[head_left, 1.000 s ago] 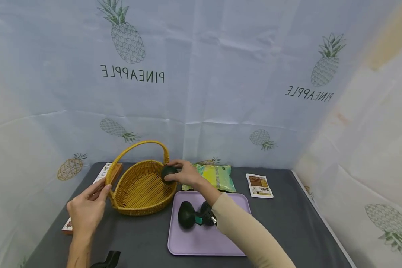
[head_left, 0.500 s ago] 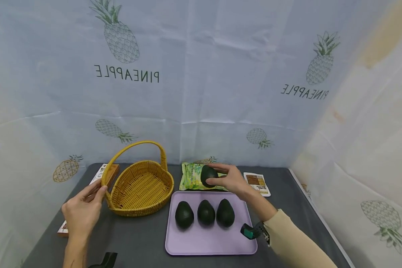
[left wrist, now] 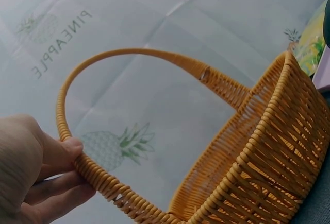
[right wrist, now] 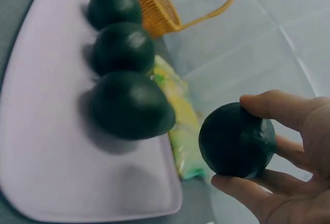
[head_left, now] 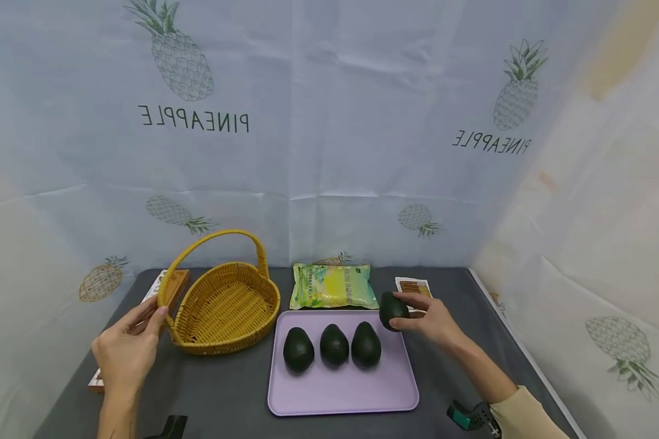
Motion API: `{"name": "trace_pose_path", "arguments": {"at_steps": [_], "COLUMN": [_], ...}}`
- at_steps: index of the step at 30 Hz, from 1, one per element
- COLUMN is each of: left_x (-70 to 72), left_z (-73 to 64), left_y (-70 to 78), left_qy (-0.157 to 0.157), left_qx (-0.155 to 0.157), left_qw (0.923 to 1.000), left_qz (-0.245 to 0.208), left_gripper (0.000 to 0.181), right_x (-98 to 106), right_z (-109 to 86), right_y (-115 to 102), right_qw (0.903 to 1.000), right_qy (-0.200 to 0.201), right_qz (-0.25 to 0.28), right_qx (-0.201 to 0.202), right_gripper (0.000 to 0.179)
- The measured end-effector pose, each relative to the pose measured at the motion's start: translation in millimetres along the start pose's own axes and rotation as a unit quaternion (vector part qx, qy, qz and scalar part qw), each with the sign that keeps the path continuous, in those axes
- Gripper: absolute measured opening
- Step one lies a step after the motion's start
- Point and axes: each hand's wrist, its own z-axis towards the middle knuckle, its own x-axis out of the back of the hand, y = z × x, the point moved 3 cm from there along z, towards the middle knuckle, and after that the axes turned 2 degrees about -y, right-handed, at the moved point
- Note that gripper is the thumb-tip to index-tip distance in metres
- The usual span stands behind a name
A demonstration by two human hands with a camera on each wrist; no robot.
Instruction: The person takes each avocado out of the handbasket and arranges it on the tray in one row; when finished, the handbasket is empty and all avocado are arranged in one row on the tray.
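Note:
My left hand (head_left: 126,353) pinches the handle of a yellow wicker basket (head_left: 227,338) low on its left side; the left wrist view shows thumb and fingers around the woven handle (left wrist: 98,175). Inside, the basket shows only its woven bottom. In my right hand (head_left: 431,320) is a dark green avocado (head_left: 392,311), gripped between thumb and fingers above the tray's back right corner. Three more avocados lie in a row on the lilac tray (head_left: 343,393): a left one (head_left: 299,350), a middle one (head_left: 334,346) and a right one (head_left: 366,345).
Behind the tray lies a green and yellow packet (head_left: 335,286). A small white and brown pouch (head_left: 414,285) sits farther right, partly hidden by my right hand. A flat box (head_left: 178,286) lies behind and left of the basket. Pineapple-printed cloth (head_left: 340,134) encloses the dark table.
My right hand has carried the avocado out of the basket, rightward past the packet to the tray's back right corner. My left hand keeps its hold on the handle.

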Motion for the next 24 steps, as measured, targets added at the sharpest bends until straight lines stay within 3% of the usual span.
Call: {"name": "trace_pose_path", "arguments": {"at_steps": [11, 24], "left_x": [0.6, 0.3], "left_z": [1.2, 0.1], "left_y": [0.0, -0.1], "left_qy": [0.000, -0.001], "left_qx": [-0.005, 0.005], "left_qw": [1.0000, 0.9999], "left_qz": [0.005, -0.011], "left_gripper": [0.033, 0.032], "right_x": [-9.4, -22.4], "right_z": [-20.5, -25.1], "right_y": [37.1, 47.9], "right_qw": [0.9987, 0.9920], "right_qy": [0.014, 0.024], "right_qz": [-0.037, -0.117], "right_qx": [-0.032, -0.041], "right_gripper": [0.066, 0.065]}}
